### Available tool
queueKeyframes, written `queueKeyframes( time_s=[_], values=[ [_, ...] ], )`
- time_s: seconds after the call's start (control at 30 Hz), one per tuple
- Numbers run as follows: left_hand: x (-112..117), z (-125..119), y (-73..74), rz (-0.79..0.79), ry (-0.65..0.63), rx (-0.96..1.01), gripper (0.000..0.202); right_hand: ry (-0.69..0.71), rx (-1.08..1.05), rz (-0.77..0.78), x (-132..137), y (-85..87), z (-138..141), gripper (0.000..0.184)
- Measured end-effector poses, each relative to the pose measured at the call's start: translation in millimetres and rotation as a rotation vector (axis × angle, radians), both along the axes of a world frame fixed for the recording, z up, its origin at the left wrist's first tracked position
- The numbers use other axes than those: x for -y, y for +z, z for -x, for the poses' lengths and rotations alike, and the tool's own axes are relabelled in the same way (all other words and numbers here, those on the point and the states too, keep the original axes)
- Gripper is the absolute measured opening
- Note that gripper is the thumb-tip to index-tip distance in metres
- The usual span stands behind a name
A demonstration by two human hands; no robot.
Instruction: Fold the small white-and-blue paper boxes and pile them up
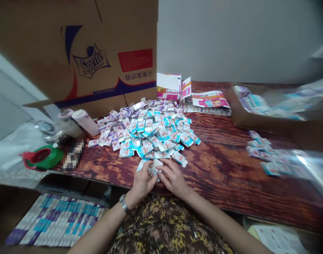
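White thin card with a red hand print makes the small box [153, 171], which is held just above the table [219, 165], near the middle of its front edge. The left hand [142, 182] is closed on the box from its left side, with thumb and fingers pinching it. The right hand [174, 179] has its bent fingertips at the right end of the same box; whether they grip or only touch, I cannot tell. On the left wrist there is a metal watch [123, 204].

Just behind the hands rises a loose pile [153, 135] of similar light boxes, blue and purple, flat-sided with sharp corners, some with flaps standing out. It reaches back to a big brown carton [135, 35] of smooth cardboard.

Right of the pile, a broad strip of glossy, dark-red grained wood shows, as far as some small packs [272, 157] near the right end. Behind these, an open cardboard box [256, 123] stands. Toward the left end are a pale bottle [86, 121] and a green-and-red tape holder [54, 158].
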State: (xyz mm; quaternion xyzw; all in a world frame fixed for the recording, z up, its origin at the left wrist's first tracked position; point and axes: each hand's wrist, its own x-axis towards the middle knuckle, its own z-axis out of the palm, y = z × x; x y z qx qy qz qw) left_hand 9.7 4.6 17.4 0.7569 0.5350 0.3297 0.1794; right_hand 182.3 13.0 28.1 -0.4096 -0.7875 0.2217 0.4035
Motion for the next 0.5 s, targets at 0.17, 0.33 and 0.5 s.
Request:
queueKeyframes(
  time_s=[0.17,0.33,0.5],
  values=[
    [-0.1,0.1,1.8,-0.048,-0.123,-0.021,0.037,0.031,-0.174,0.224,5.7,0.7,4.5,0.014],
    [1.8,0.5,4.2,-0.093,-0.16,-0.126,0.041,-0.04,-0.443,0.536,0.0,4.1,5.9,0.024],
    [5.3,-1.6,-0.4,-0.093,-0.137,-0.164,0.059,-0.002,-0.553,0.693,-6.0,4.5,11.0,0.021]
  ],
)
